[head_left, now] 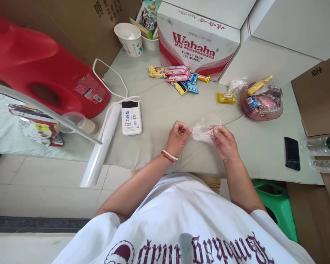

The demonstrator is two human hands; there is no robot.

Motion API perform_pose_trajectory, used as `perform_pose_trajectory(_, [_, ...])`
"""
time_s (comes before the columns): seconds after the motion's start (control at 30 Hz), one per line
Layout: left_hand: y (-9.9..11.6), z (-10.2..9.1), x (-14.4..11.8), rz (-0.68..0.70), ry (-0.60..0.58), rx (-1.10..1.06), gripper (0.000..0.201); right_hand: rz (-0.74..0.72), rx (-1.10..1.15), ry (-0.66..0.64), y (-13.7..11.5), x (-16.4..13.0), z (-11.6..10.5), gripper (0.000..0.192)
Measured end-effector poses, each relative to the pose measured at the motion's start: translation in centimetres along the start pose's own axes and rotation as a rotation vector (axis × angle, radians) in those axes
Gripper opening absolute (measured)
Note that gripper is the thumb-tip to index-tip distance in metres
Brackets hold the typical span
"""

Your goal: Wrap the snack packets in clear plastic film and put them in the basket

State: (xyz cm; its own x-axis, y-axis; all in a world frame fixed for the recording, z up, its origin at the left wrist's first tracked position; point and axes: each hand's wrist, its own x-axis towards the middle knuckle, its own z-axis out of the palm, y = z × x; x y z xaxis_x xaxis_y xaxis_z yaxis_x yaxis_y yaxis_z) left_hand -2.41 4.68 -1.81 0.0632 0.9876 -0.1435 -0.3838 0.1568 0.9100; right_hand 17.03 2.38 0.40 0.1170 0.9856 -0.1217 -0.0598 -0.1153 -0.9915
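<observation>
A red plastic container (41,73) and a Wahaha water carton (198,44) flank a padded table (159,110), where loose snack packets (178,77) lie well beyond a seated person's reach. Nearer the table's front edge, the left hand (177,138) and right hand (224,142) each pinch one side of a small clear plastic bag (205,130), stretched between them just above the surface.

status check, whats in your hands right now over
Left hand and right hand both pinching a clear plastic bag above the table edge. Bag looks empty. Snack packets lie further back, nothing between them and the hands.
</observation>
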Motion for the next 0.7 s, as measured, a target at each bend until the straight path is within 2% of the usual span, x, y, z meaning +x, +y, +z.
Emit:
perform_pose_trajectory(0.07, [0.0, 0.1, -0.1, -0.027, 0.036, 0.042, 0.047, 0.01, -0.001, -0.017, -0.2, 0.0, 0.3, 0.038])
perform_pose_trajectory(0.2, [0.1, 0.5, -0.8, -0.365, 0.022, 0.035, 0.052, 0.027, 0.014, 0.019, -0.4, 0.0, 1.1, 0.045])
perform_pose_trajectory(0.27, [0.2, 0.7, -1.3, -0.48, -0.06, -0.018, 0.058, 0.023, 0.01, 0.026, -0.3, 0.1, 1.3, 0.045])
perform_pose_trajectory(0.37, [0.6, 0.7, -1.5, -0.433, -0.171, -0.168, 0.048, -0.036, -0.02, 0.029, 0.0, 0.3, 1.2, 0.041])
perform_pose_trajectory(0.43, [0.9, 0.6, -1.4, -0.379, -0.162, -0.26, 0.045, -0.082, 0.003, 0.078, 0.1, 0.4, 0.9, 0.038])
perform_pose_trajectory(0.57, [1.4, 0.6, -1.0, -0.366, -0.165, -0.358, 0.049, -0.123, 0.089, 0.157, 0.2, 0.7, 0.4, 0.036])
perform_pose_trajectory(0.7, [1.4, 0.9, -0.6, -0.27, -0.113, -0.268, 0.05, -0.147, 0.098, 0.143, 0.4, 0.4, 0.7, 0.034])
